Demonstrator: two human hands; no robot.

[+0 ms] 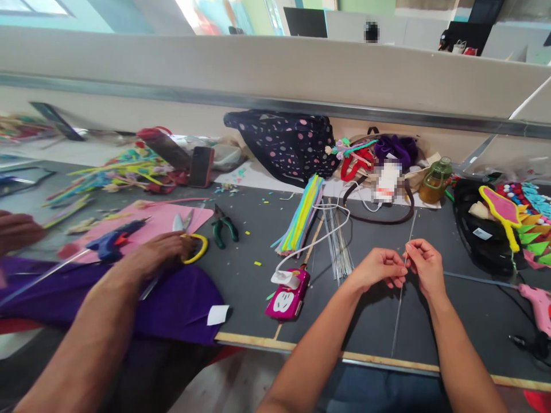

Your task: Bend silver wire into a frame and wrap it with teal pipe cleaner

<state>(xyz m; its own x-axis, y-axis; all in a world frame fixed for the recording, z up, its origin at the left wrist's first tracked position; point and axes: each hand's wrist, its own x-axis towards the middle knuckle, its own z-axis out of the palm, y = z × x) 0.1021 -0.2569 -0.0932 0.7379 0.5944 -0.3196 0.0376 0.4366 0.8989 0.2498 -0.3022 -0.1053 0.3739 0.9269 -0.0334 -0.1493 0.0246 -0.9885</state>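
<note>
Left hand (379, 271) and right hand (427, 268) are pinching a thin wire (398, 312) between fingers (415, 249) — any uneven pull is risking a kink just below them.

The table (374, 332) is bare between the left hand (383, 268) and the front edge, crossed only by the thin wire (397, 321). Leftward, the wire bundle (338, 246) and magenta socket (298, 295) block low passage. Ahead stands the bottle (434, 183); rightward, past bare table, the black bag (469, 229) and glue gun (536, 307) obstruct.
</note>
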